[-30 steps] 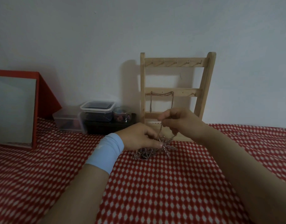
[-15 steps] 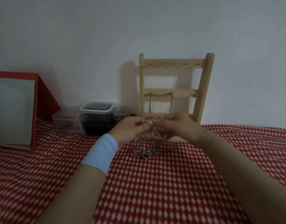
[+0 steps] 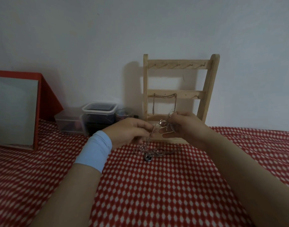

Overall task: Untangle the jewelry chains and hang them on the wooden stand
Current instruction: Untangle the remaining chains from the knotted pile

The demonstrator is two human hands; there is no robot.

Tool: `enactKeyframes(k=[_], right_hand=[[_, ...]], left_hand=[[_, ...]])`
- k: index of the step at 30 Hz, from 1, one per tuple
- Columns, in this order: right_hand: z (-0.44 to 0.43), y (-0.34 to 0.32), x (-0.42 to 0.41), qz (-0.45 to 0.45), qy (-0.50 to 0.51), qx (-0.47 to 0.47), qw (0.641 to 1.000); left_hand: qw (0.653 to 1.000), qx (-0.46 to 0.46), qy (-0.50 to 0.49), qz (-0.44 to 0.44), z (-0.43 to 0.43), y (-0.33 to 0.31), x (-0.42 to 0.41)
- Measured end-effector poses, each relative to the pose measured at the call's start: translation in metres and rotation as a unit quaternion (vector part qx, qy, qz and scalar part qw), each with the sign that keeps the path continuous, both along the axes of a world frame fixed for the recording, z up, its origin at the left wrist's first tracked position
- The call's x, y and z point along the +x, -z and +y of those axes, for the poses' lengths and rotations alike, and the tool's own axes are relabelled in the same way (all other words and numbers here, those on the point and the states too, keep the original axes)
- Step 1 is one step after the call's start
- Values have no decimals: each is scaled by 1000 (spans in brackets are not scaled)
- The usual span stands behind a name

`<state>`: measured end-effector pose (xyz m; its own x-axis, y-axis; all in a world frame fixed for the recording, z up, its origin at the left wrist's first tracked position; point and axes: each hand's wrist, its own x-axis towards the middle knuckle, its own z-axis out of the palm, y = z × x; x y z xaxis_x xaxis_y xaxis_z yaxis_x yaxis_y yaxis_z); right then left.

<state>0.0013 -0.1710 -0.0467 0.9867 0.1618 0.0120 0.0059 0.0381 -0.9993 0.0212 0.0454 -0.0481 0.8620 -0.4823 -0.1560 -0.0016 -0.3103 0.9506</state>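
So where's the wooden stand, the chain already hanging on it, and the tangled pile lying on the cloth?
wooden stand (image 3: 176, 64), head view, middle of its top rail.
hanging chain (image 3: 153, 104), head view, its left strand.
tangled pile (image 3: 154, 151), head view, centre of the heap.

Nothing to read here: no lettering, numbers or brand marks come through anywhere. The wooden stand (image 3: 176, 64) shows bare wood, the plastic boxes (image 3: 99, 107) carry no legible label, the red mirror frame (image 3: 36, 112) is plain, and the pale blue wristband (image 3: 94, 149) is unmarked.
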Motion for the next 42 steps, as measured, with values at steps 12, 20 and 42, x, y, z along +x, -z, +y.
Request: enactKeyframes(k=[12,20,42], right_hand=[[6,-4,-2,50,-49,194,978],[3,0,2,51,-61,251,965],[-14,3,5,-42,-155,-452,877]], left_hand=[[998,-44,46,19,-4,6,-5],[996,-60,34,50,-6,3,-8],[998,-23,62,7,-26,21,-5]])
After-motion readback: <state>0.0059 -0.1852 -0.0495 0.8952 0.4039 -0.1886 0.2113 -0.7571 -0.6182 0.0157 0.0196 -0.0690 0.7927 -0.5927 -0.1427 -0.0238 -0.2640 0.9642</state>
